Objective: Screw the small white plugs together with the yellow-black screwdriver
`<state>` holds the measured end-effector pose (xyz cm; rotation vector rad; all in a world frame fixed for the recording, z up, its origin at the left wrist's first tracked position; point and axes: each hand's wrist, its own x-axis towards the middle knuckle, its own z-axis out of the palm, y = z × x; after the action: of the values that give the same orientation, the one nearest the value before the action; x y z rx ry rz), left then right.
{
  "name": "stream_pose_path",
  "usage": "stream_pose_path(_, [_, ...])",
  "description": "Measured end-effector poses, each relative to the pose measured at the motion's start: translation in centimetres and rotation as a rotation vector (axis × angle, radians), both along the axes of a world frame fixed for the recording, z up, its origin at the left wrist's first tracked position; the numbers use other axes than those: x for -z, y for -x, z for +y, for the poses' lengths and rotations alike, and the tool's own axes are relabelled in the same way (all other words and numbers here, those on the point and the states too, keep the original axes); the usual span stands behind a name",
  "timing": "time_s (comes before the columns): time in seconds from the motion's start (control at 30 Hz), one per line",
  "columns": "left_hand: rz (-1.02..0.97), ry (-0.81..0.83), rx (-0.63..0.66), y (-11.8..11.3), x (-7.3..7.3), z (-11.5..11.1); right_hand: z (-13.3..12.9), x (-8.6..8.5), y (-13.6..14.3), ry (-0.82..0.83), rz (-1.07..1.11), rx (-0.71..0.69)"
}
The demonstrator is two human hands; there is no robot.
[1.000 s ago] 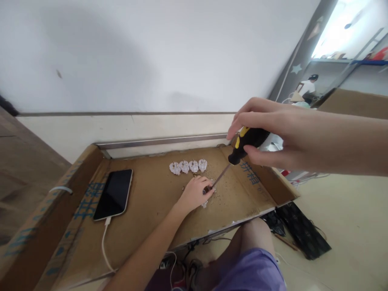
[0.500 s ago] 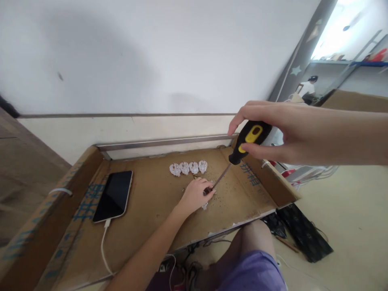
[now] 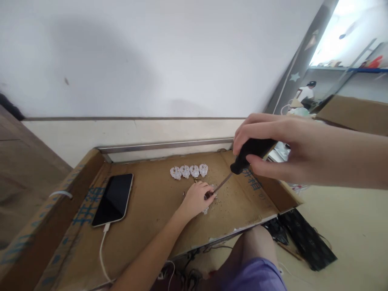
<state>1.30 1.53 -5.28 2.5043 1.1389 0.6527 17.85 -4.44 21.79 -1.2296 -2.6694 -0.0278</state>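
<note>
My right hand (image 3: 269, 141) grips the black handle of a screwdriver (image 3: 251, 155), whose metal shaft slants down to the left. The shaft's tip ends at my left hand (image 3: 198, 197), which is closed around a small part on the cardboard. Most of that part is hidden by the fingers; a dark piece and a bit of clear plastic (image 3: 205, 210) show beside them. Just beyond my left hand, several clear plastic plug pieces (image 3: 184, 171) with metal pins stand in a row.
A phone (image 3: 113, 200) with a white charging cable (image 3: 102, 252) lies at the left of the cardboard-lined tray (image 3: 145, 226). Its raised sides and a metal rail (image 3: 166, 144) bound the work area. Small dark bits are scattered right of my left hand. A person (image 3: 306, 93) sits far back right.
My right hand has turned the screwdriver handle, hiding its yellow marks, and its fingers have closed more around it. My left hand stays in place. The view has shifted slightly.
</note>
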Motion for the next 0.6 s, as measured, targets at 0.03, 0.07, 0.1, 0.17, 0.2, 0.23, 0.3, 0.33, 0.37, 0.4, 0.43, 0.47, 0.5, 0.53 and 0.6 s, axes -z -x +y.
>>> stream_pose_path(0.03, [-0.005,-0.001,0.002,0.01,0.00,0.00,-0.07,0.12,0.06,-0.017,0.007,-0.009])
stream_pose_path(0.07, [-0.008,-0.002,0.003,0.02,-0.01,-0.01,-0.12,0.26,0.11,-0.037,0.014,-0.020])
stream_pose_path(0.1, [-0.009,-0.002,0.005,0.03,-0.02,-0.01,-0.16,0.40,0.13,-0.055,0.019,-0.026])
stream_pose_path(0.17, [-0.007,-0.004,0.005,0.05,-0.04,-0.03,-0.23,0.55,0.05,-0.076,0.049,-0.031])
stream_pose_path(0.2, [-0.003,-0.006,0.004,0.06,-0.04,-0.03,-0.28,0.54,-0.04,-0.052,0.062,-0.028])
stream_pose_path(0.23, [0.001,-0.008,0.004,0.07,-0.04,-0.04,-0.33,0.46,-0.14,0.000,0.067,-0.022])
stream_pose_path(0.3, [0.003,-0.013,0.005,0.07,-0.01,-0.05,-0.44,0.19,-0.31,0.102,0.072,-0.012])
stream_pose_path(0.33, [0.003,-0.015,0.007,0.07,0.01,-0.05,-0.47,0.04,-0.36,0.125,0.061,-0.007])
stream_pose_path(0.37, [0.004,-0.017,0.008,0.08,0.03,-0.05,-0.47,-0.10,-0.37,0.121,0.039,0.007])
stream_pose_path(0.4, [0.008,-0.018,0.009,0.08,0.04,-0.04,-0.43,-0.21,-0.37,0.088,0.017,0.028])
stream_pose_path(0.43, [0.013,-0.020,0.008,0.08,0.05,-0.03,-0.38,-0.29,-0.37,0.049,-0.003,0.056])
stream_pose_path(0.47, [0.018,-0.021,0.007,0.08,0.05,-0.03,-0.31,-0.34,-0.38,0.021,-0.018,0.082])
stream_pose_path(0.5, [0.023,-0.021,0.006,0.09,0.04,-0.02,-0.27,-0.37,-0.40,0.012,-0.025,0.095])
stream_pose_path(0.53, [0.027,-0.020,0.005,0.10,0.02,-0.01,-0.25,-0.38,-0.46,0.022,-0.025,0.095])
stream_pose_path(0.6, [0.027,-0.016,0.008,0.11,-0.02,-0.01,-0.33,-0.38,-0.62,0.071,-0.017,0.057])
